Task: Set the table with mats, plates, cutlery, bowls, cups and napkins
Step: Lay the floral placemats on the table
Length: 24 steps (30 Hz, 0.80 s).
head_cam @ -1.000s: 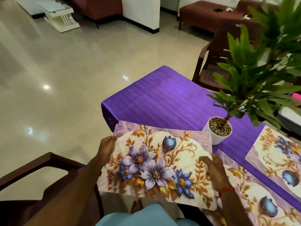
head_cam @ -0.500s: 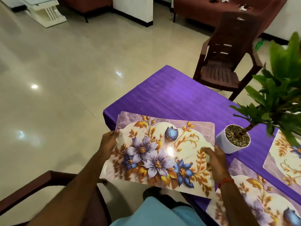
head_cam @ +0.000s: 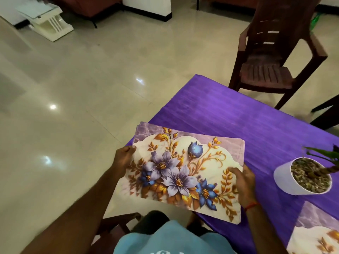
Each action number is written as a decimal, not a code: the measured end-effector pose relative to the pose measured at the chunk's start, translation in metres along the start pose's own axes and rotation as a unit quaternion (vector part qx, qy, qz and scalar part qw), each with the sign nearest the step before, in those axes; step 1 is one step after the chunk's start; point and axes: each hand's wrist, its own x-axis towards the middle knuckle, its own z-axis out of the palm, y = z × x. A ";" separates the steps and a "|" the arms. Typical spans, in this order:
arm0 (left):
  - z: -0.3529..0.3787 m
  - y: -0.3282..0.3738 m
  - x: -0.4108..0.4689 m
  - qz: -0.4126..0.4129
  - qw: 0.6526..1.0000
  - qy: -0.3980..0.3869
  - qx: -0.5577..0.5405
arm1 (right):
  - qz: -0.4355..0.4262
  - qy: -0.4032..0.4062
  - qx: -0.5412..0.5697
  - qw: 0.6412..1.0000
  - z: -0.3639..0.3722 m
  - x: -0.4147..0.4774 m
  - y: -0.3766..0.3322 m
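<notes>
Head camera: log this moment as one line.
mat: held over table edge, not laid | left hand: grips left edge | right hand: grips right edge

Floral placemats: three can be counted. The held stack (head_cam: 183,171) shows two edges, one behind the other, and a single mat (head_cam: 311,235) lies on the cloth. Two hands: left hand (head_cam: 122,160), right hand (head_cam: 244,182). One purple-covered table (head_cam: 238,116). One white plant pot (head_cam: 286,178). Two brown chairs — far chair (head_cam: 271,74), near chair (head_cam: 113,224). One white low table (head_cam: 49,21).
</notes>
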 end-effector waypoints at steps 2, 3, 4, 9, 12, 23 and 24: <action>0.000 0.002 0.014 0.006 1.000 -0.004 0.010 | 0.003 0.006 0.005 1.000 0.007 0.001 0.000; 0.000 0.004 0.018 0.011 1.000 -0.007 0.014 | 0.004 0.004 0.007 1.000 0.009 0.000 0.000; 0.001 0.007 0.029 0.017 0.999 -0.020 0.021 | 0.006 0.009 0.012 1.000 0.014 0.001 0.001; 0.009 0.015 0.075 0.024 0.996 -0.078 0.032 | 0.005 0.058 -0.035 0.998 0.025 0.006 0.004; 0.018 0.028 0.108 0.016 0.991 -0.122 0.050 | -0.002 0.107 -0.053 0.993 0.033 0.001 0.015; 0.051 0.060 0.189 0.103 0.963 -0.219 0.119 | -0.006 0.286 -0.160 0.945 0.057 -0.011 0.043; 0.053 0.063 0.190 0.136 0.957 -0.211 0.146 | 0.001 0.300 -0.167 0.939 0.060 -0.013 0.043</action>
